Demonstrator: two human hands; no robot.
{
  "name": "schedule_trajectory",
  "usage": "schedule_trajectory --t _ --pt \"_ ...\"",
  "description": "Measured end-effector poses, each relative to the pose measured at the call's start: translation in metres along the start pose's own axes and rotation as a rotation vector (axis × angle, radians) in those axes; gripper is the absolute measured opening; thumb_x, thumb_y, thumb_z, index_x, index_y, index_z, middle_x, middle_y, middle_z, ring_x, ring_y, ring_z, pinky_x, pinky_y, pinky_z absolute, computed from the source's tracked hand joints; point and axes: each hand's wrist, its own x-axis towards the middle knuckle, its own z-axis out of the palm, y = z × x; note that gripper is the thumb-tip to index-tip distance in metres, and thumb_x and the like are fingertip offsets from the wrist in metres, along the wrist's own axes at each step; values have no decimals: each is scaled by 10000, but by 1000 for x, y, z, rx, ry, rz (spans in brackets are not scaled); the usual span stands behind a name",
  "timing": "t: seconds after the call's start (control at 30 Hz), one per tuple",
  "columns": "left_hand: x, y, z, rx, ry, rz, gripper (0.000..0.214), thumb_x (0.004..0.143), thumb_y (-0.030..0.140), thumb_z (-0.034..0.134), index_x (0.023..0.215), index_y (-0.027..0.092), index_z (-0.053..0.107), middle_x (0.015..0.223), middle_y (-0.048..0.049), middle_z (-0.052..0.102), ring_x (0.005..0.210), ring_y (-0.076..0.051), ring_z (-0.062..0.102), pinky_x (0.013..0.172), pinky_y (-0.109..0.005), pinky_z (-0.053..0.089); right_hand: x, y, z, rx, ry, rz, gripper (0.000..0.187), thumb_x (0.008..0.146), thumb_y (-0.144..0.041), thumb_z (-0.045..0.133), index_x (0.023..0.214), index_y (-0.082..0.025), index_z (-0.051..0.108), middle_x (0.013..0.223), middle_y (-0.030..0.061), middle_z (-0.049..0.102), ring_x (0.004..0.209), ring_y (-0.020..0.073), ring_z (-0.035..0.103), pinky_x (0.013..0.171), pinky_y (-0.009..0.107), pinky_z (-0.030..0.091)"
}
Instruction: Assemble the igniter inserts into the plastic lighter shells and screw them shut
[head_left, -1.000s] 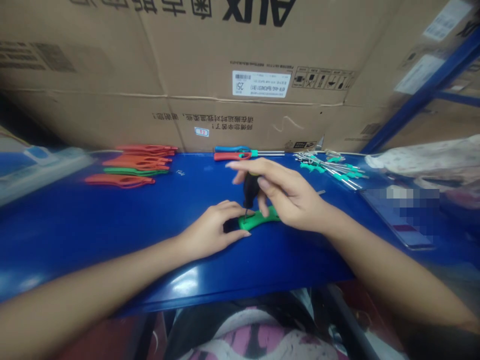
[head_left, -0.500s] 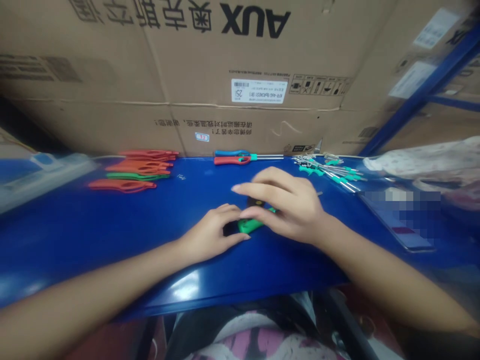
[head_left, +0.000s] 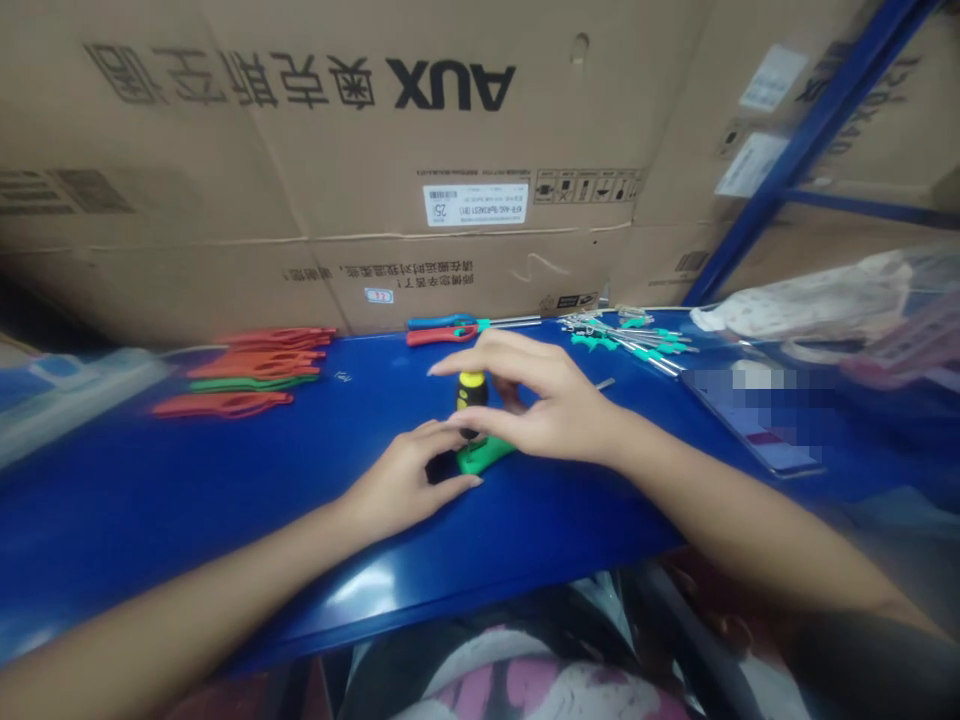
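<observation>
Green plastic handle (head_left: 484,457) lies on the blue tabletop (head_left: 262,530), near its front edge, where I judge both arms reach it comfortably. Its right part is hidden.

Left grip (head_left: 397,475): thumb along the near side, forefinger toward the far side, slightly parted, bracketing the handle's left end. From my remote post it looks like a brace, keeping the piece from turning under the tool.

Screwdriver (head_left: 472,397), black with a yellow cap, stands upright over that same end, probably so that force runs straight down. I can't make out its tip.

Right grip (head_left: 551,400): half open around the screwdriver, thumb across its lower body, forefinger stretched past the cap, other fingers curled behind. I cannot tell how firmly it has hold; the loose shape would suit turning.

Supplies sit along the back by kind, presumably for easy picking. Left: orange handles (head_left: 232,362), overlapping, one slim green piece (head_left: 255,384) among them. Middle: blue handle (head_left: 435,322) and red handle (head_left: 431,337) side by side near the cardboard box (head_left: 330,220). Right: metal rods (head_left: 652,355) with teal fittings, fanned in a loose heap.
</observation>
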Motion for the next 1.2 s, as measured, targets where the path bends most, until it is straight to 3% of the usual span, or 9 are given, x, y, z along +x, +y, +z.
schedule_trajectory --t 0.13,0.3,0.37,0.47,0.53,0.67,0.8,1.03,1.2 --pt "1 2 1 28 -18 19 310 866 302 735 1158 212 677 1105 -49 738 1024 -226 682 932 -375 541 -1 1 5 -275 34 146 342 962 -448 587 1115 -144 614 1138 132 667 926 221 657 734 320 529" --pt "1 13 -2 115 -44 11 315 891 298 686 1189 200 661 1073 -63 727 983 -225 668 901 -386 549 3 1 2 -27 21 214 189 998 -283 520 1140 -160 543 914 38 690 743 139 648 701 253 498" --pt "0 17 -5 146 -76 -7 352 899 297 661 1236 196 641 1117 -75 722 1017 -233 658 926 -398 543 2 7 -7 -52 115 165 187 980 -309 565 1103 -170 556 885 25 683 738 136 641 709 249 487" --pt "-1 19 -10 209 -103 -36 416 890 273 630 1294 176 611 1177 -96 710 1065 -252 648 982 -429 525 -4 30 -29 -302 243 103 168 958 -308 592 1054 -171 574 997 79 678 877 180 637 796 291 478" --pt "0 19 -14 266 -108 -63 450 876 253 615 1318 168 598 1195 -105 703 1090 -268 642 1000 -448 518 -11 49 -45 -421 262 167 127 940 -282 598 999 -175 563 977 85 668 874 197 624 797 304 467" --pt "6 20 -17 342 -141 -94 461 898 294 598 1345 183 583 1210 -107 688 1117 -281 629 988 -453 529 -30 83 -68 -564 108 456 92 870 -210 611 879 -187 523 914 82 632 858 214 596 793 303 442" --pt "16 20 -14 371 -180 -88 457 930 404 594 1340 200 588 1232 -109 666 1131 -288 619 995 -458 527 -46 101 -74 -598 -113 732 122 869 -173 560 990 -166 539 1076 120 633 1018 222 588 882 284 422" --pt "36 13 -14 397 -277 -113 373 961 323 569 1293 162 628 1148 -123 640 1039 -267 641 947 -412 548 -60 117 -68 -574 -393 946 243 783 -111 597 1005 -197 640 1102 102 681 915 230 630 705 278 409" --pt "43 9 -18 403 -302 -114 350 945 266 583 1265 144 653 1107 -131 634 1020 -274 637 943 -414 543 -57 119 -72 -604 -433 1076 252 754 -115 608 961 -240 677 1103 60 713 937 236 642 665 273 395"
